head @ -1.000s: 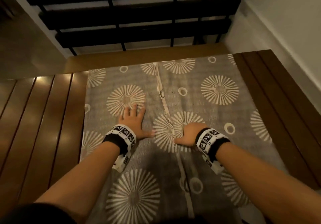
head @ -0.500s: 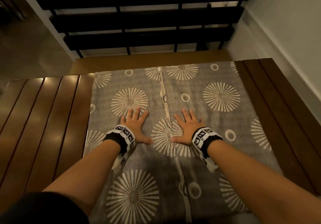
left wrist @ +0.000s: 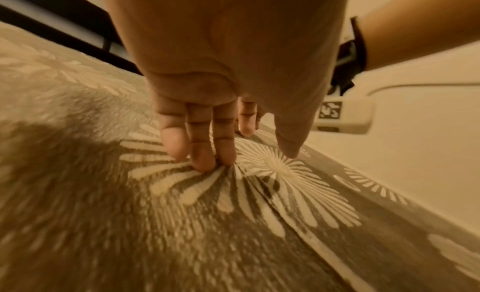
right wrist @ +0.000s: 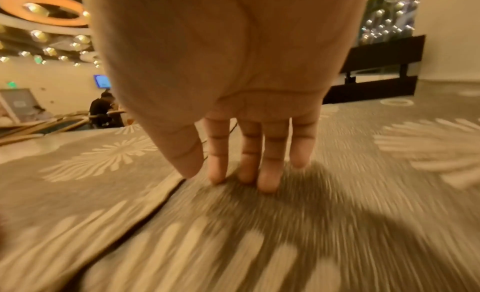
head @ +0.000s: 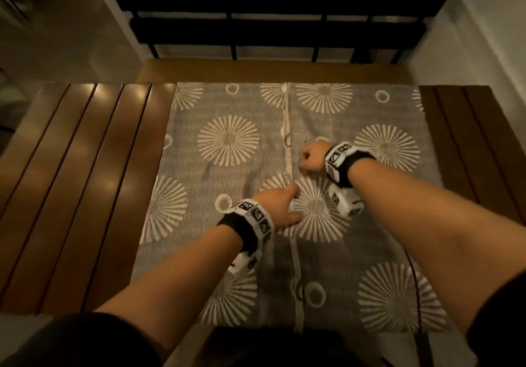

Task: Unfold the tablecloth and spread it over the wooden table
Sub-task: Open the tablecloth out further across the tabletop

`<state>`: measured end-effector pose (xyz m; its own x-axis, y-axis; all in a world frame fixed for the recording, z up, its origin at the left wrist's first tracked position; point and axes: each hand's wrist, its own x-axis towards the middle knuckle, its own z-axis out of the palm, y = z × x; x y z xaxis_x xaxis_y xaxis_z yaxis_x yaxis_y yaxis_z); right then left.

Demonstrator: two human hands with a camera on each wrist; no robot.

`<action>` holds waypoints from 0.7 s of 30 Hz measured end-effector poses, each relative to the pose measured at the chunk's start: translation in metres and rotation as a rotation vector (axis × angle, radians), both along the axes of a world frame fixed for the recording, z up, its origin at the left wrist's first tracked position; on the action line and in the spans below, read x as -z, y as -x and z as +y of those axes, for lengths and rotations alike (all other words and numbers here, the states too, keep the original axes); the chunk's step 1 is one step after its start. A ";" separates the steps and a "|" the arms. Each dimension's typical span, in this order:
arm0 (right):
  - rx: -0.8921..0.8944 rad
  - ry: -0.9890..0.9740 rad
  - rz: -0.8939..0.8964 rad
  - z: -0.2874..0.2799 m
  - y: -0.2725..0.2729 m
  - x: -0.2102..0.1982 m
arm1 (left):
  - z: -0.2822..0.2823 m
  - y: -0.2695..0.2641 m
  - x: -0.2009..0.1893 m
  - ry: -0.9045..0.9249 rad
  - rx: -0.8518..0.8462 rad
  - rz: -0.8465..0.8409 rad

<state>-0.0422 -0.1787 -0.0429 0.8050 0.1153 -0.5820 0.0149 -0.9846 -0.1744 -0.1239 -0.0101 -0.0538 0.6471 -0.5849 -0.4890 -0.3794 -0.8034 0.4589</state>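
Tablecloth (head: 236, 150), grey with cream sunbursts, half-covers brown slatted wooden table (head: 85, 184); left hand (head: 280, 206) and right hand (head: 311, 157), fingers extended, press beside its centre edges, best pinched and drawn outward evenly.

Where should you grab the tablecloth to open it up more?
Probably at the pale hemmed edge running down the middle of the tablecloth. It looks like a loose flap lying over the layer below, so pinch it from above. The right hand and left hand are beside it already.
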 end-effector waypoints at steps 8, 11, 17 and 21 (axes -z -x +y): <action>0.057 -0.159 -0.184 -0.009 -0.083 0.012 | 0.009 0.068 0.006 -0.212 -0.144 0.042; 0.043 -0.147 -0.268 -0.007 -0.115 0.019 | 0.005 0.090 0.016 -0.255 -0.190 0.079; 0.161 -0.235 -0.130 0.035 -0.160 0.023 | 0.023 0.076 0.008 -0.057 -0.206 0.180; 0.045 -0.215 -0.182 0.073 -0.178 0.001 | 0.094 0.060 -0.013 -0.127 -0.260 0.052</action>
